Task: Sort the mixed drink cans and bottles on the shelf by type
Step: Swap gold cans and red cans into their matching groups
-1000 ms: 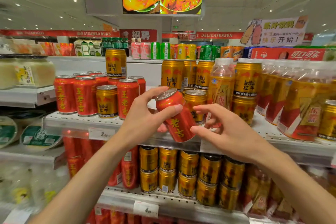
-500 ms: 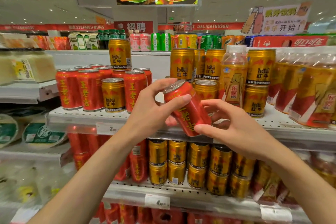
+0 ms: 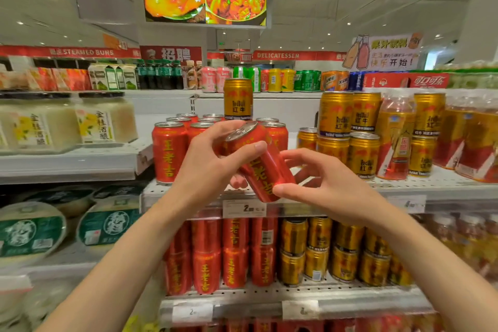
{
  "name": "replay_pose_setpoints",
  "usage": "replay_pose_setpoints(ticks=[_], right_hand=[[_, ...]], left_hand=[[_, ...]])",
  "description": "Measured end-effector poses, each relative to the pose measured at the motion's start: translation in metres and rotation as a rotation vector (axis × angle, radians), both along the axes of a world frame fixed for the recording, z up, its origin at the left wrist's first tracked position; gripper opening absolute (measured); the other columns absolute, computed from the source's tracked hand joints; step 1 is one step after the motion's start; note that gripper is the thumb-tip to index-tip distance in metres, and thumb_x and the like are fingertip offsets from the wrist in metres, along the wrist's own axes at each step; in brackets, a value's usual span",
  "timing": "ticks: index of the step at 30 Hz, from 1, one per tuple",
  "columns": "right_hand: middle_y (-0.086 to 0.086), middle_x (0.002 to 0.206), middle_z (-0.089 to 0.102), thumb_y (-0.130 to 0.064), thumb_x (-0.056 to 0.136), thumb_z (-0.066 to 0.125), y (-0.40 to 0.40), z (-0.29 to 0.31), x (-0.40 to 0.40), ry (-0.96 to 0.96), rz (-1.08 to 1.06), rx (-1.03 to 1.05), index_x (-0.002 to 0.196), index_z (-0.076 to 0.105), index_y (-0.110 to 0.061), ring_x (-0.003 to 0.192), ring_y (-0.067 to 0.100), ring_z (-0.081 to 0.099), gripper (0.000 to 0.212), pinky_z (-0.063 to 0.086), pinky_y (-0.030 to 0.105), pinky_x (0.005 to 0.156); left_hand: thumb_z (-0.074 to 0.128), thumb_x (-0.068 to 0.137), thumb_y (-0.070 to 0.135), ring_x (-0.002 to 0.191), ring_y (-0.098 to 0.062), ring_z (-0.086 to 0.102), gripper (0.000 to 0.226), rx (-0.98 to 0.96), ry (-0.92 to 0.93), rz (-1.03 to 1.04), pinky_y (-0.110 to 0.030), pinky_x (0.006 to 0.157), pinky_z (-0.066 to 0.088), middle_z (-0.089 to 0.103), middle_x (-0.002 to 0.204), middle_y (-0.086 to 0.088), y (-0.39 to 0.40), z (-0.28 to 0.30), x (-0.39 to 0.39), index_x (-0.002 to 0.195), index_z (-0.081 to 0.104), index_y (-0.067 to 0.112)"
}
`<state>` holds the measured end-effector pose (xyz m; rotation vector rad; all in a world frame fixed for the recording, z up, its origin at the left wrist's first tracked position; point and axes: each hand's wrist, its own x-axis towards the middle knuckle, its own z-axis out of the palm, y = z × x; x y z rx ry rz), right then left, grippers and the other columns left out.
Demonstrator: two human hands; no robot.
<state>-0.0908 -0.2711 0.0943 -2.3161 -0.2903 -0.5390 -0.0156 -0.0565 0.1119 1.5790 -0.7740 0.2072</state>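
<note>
- The left hand (image 3: 213,167) grips the tilted red can (image 3: 260,163) near its top, in front of the shelf (image 3: 444,186).
- The right hand (image 3: 323,183), fingers half curled, pinches its bottom, probably to steady it.
- The red group (image 3: 169,153) stands just behind, likely its place.

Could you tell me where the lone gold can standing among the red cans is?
In the head view, the gold can stands left of centre, stacked atop the red cans, just above the left hand.
</note>
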Motion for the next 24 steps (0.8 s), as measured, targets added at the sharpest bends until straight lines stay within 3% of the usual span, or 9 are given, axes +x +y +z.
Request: replay_pose_setpoints(ticks=[2,6,9,12,15,18,20,24], right_hand=[[-0.019,0.116,0.068,-0.058,0.077,0.077,0.015,0.003,0.007,0.000,-0.002,-0.021,0.133,0.056,-0.044,0.093,0.004,0.070,0.062,0.062,0.033,0.082],[-0.023,0.114,0.066,-0.054,0.082,0.076,0.043,0.012,0.018,-0.010,0.031,-0.060,0.130,0.053,-0.047,0.090,-0.001,0.068,0.054,0.061,0.026,0.079],[-0.020,0.112,0.069,-0.055,0.084,0.074,0.057,0.018,0.028,-0.013,0.048,-0.083,0.136,0.054,-0.044,0.089,0.000,0.068,0.057,0.059,0.023,0.077],[-0.020,0.116,0.067,-0.055,0.086,0.072,0.061,0.028,0.037,0.024,0.055,-0.148,0.139,0.052,-0.043,0.087,0.000,0.068,0.058,0.056,0.018,0.071],[-0.016,0.116,0.064,-0.049,0.091,0.066,0.057,0.044,0.046,0.058,0.018,-0.159,0.140,0.054,-0.035,0.086,0.007,0.071,0.053,0.061,0.026,0.070],[-0.008,0.116,0.065,-0.043,0.099,0.059,0.054,0.055,0.059,-0.054,-0.145,-0.284,0.135,0.059,-0.026,0.081,0.007,0.069,0.040,0.056,0.025,0.068],[-0.004,0.122,0.064,-0.045,0.099,0.059,0.058,0.059,0.070,-0.109,-0.230,-0.437,0.129,0.061,-0.022,0.094,0.009,0.061,0.039,0.049,0.026,0.078],[-0.002,0.107,0.063,-0.053,0.094,0.063,0.069,0.059,0.085,-0.025,-0.280,-0.607,0.110,0.056,-0.022,0.090,0.016,0.056,0.036,0.043,0.030,0.075]], left_hand=[[0.080,0.069,0.047,0.056,-0.027,0.071,0.070,-0.005,-0.005,0.012,-0.028,0.047,0.055,0.076,0.112,-0.001,0.016,0.003,0.004,0.131,0.064,0.019],[0.080,0.073,0.043,0.067,-0.010,0.073,0.066,-0.006,-0.021,0.036,-0.021,0.048,0.053,0.074,0.117,-0.005,0.042,0.010,0.013,0.132,0.064,0.019],[0.081,0.078,0.037,0.071,-0.010,0.074,0.061,0.008,-0.050,0.088,-0.023,0.050,0.055,0.074,0.114,-0.003,0.056,0.016,0.018,0.133,0.063,0.018],[0.081,0.082,0.029,0.059,-0.008,0.071,0.059,0.013,-0.058,0.108,-0.021,0.047,0.054,0.073,0.113,-0.006,0.063,0.021,0.021,0.135,0.060,0.015],[0.082,0.083,0.026,0.053,-0.005,0.069,0.059,0.020,-0.075,0.138,-0.017,0.045,0.052,0.072,0.114,-0.008,0.068,0.027,0.025,0.136,0.060,0.015],[0.082,0.083,0.026,0.055,-0.008,0.070,0.059,0.031,-0.090,0.158,-0.016,0.045,0.052,0.069,0.120,-0.007,0.073,0.029,0.027,0.137,0.060,0.016],[0.082,0.083,0.026,0.056,-0.010,0.069,0.060,0.035,-0.095,0.176,-0.016,0.045,0.052,0.066,0.122,-0.005,0.075,0.028,0.027,0.138,0.060,0.017],[0.082,0.082,0.029,0.077,-0.016,0.073,0.062,0.045,-0.094,0.186,-0.020,0.049,0.056,0.064,0.126,-0.002,0.077,0.025,0.029,0.139,0.059,0.019]])
